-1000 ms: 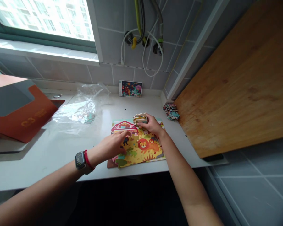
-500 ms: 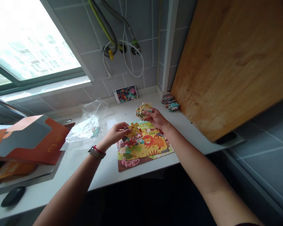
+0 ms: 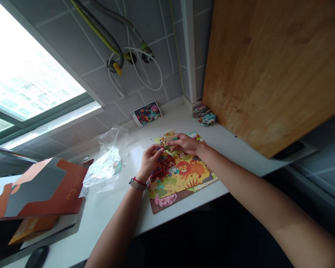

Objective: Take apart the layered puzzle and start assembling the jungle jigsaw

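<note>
My right hand (image 3: 186, 143) is closed on a small stack of jigsaw puzzle pieces (image 3: 169, 136), held above the puzzle's far edge. Beside it, my left hand (image 3: 150, 160) has thumb and fingers pinched together on a puzzle piece at the stack's near left side; most of that piece is hidden by the fingers. Below both hands a jigsaw puzzle (image 3: 194, 173) lies flat on the white counter, with lions, a red barn and a pink spotted pig showing. The two hands cover part of its upper area.
A colourful picture card (image 3: 147, 114) leans against the tiled wall. Another pile of puzzle pieces (image 3: 204, 115) lies by the wooden board (image 3: 270, 74). To the left are a clear plastic bag (image 3: 104, 165), an orange box (image 3: 69, 186) and a black computer mouse (image 3: 37, 257).
My left hand has come in against the stack in my right hand, and its yellow piece is now mostly out of sight. The red barn shows more fully. The camera view has tilted.
</note>
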The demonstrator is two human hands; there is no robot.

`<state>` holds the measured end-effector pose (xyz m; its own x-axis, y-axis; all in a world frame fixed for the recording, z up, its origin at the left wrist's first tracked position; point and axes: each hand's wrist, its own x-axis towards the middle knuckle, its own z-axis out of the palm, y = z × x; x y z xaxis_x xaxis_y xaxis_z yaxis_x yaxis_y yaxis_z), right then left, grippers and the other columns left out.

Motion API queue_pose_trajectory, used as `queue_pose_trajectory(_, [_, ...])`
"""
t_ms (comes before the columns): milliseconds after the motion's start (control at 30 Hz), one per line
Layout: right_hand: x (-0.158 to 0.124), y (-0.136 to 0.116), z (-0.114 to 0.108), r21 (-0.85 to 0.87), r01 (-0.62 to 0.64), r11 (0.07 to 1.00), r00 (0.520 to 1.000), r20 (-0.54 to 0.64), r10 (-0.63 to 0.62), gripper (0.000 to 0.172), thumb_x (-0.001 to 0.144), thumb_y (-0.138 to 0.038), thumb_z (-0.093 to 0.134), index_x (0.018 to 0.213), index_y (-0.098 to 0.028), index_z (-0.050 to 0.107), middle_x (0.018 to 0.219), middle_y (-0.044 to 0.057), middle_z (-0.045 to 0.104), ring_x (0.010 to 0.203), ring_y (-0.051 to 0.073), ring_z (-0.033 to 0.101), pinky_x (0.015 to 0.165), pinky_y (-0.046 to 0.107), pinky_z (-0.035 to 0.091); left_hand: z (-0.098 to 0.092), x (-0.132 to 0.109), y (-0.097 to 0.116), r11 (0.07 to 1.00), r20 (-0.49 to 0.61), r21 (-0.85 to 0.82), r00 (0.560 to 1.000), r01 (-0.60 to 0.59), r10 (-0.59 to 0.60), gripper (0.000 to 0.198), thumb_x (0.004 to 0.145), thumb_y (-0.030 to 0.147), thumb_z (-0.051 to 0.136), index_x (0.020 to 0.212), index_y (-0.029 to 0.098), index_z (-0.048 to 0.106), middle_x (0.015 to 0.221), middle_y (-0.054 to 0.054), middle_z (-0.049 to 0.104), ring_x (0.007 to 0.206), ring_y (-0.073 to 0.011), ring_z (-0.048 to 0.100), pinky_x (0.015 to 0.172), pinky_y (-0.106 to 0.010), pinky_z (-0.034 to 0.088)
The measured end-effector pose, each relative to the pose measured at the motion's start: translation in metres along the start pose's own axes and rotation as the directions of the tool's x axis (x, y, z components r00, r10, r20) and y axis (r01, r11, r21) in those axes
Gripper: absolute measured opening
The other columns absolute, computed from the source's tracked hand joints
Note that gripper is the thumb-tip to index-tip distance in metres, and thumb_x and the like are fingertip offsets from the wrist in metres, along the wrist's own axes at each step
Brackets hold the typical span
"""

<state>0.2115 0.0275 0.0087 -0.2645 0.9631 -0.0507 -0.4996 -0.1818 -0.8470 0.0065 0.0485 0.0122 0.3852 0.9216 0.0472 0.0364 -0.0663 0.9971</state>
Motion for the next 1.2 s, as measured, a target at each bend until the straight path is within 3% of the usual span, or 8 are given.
queue_pose_trajectory(167, [-0.001,-0.003,-0.003,0.018,0.023,1.000,0.998,-0.053,-0.022,0.025,0.076,-0.023,0.088,0.097,-0.017,0.077,0.090,0.006,0.080,0.073,0.014,0.072,0.067,0.022,0.062,-0.014,-0.001,0.002,0.994,-0.097,-0.104,0.995,0.022,-0.032,0.045,0.075,0.048,0.087,0.104,0.015,0.076,0.084,-0.003,0.074,0.068,-0.0139,0.070,0.064,-0.027,0.060])
queue_pose_trajectory(367, [-0.008,-0.006,0.004,0.008,0.047,0.999,0.994,0.101,-0.047,0.034,0.070,-0.028,0.093,0.096,-0.015,0.077,0.091,0.005,0.079,0.079,0.014,0.073,0.069,0.020,0.059,-0.020,0.001,0.000,0.969,-0.221,-0.246,0.972,0.023,-0.079,0.052,0.081,0.049,0.083,0.120,0.015,0.072,0.111,-0.012,0.077,0.096,-0.0225,0.076,0.087,-0.041,0.064])
queue_pose_trajectory(500, [-0.008,-0.003,0.011,-0.031,0.102,0.994,0.993,0.064,-0.100,0.041,0.065,-0.031,0.096,0.099,-0.016,0.078,0.091,0.005,0.080,0.087,0.019,0.075,0.074,0.025,0.059,-0.009,-0.003,-0.004,0.957,-0.124,-0.286,0.989,0.044,-0.082,0.051,0.083,0.051,0.080,0.121,0.018,0.071,0.125,-0.012,0.074,0.111,-0.0234,0.073,0.096,-0.040,0.061])
queue_pose_trajectory(667, [-0.008,-0.005,0.011,-0.027,0.099,0.995,0.994,0.039,-0.098,0.041,0.069,-0.036,0.094,0.102,-0.017,0.078,0.095,0.007,0.080,0.085,0.019,0.075,0.072,0.025,0.059,0.004,-0.006,-0.005,0.971,0.011,-0.238,1.000,0.029,-0.027,0.052,0.087,0.054,0.074,0.125,0.019,0.069,0.128,-0.012,0.073,0.112,-0.0248,0.072,0.096,-0.042,0.060])
queue_pose_trajectory(800, [-0.009,-0.005,0.010,-0.033,0.067,0.997,0.997,0.046,-0.065,0.040,0.069,-0.030,0.094,0.104,-0.017,0.077,0.098,0.006,0.080,0.081,0.016,0.074,0.071,0.024,0.060,-0.005,-0.004,-0.001,0.986,-0.058,0.104,0.989,-0.128,0.135,0.037,0.093,0.045,0.066,0.119,0.019,0.073,0.115,-0.010,0.074,0.097,-0.0208,0.072,0.081,-0.033,0.061])
queue_pose_trajectory(900, [-0.006,-0.005,0.007,-0.042,0.045,0.998,0.998,-0.047,-0.047,0.036,0.070,-0.027,0.093,0.100,-0.018,0.077,0.095,0.005,0.079,0.075,0.015,0.073,0.066,0.023,0.060,-0.020,0.000,0.001,0.855,-0.060,0.461,0.952,-0.239,0.299,0.030,0.097,0.035,0.060,0.122,0.022,0.072,0.112,-0.009,0.070,0.093,-0.0192,0.068,0.076,-0.031,0.059])
queue_pose_trajectory(1067, [0.002,-0.007,-0.003,0.052,0.137,0.989,0.948,-0.295,-0.116,0.030,0.069,-0.027,0.093,0.092,-0.021,0.075,0.089,0.001,0.079,0.067,0.011,0.069,0.062,0.021,0.058,-0.032,0.004,-0.008,0.612,0.097,0.732,0.936,-0.298,0.338,0.030,0.096,0.032,0.064,0.123,0.024,0.071,0.130,-0.012,0.064,0.117,-0.0276,0.063,0.102,-0.046,0.053])
queue_pose_trajectory(1200, [0.006,-0.008,-0.013,0.089,0.206,0.975,0.902,-0.404,-0.153,0.031,0.068,-0.029,0.094,0.091,-0.023,0.075,0.090,0.000,0.079,0.071,0.013,0.071,0.062,0.023,0.057,-0.027,0.004,-0.017,0.502,0.201,0.812,0.950,-0.298,0.239,0.031,0.099,0.043,0.060,0.119,0.027,0.077,0.152,-0.013,0.052,0.143,-0.0364,0.046,0.117,-0.056,0.040])
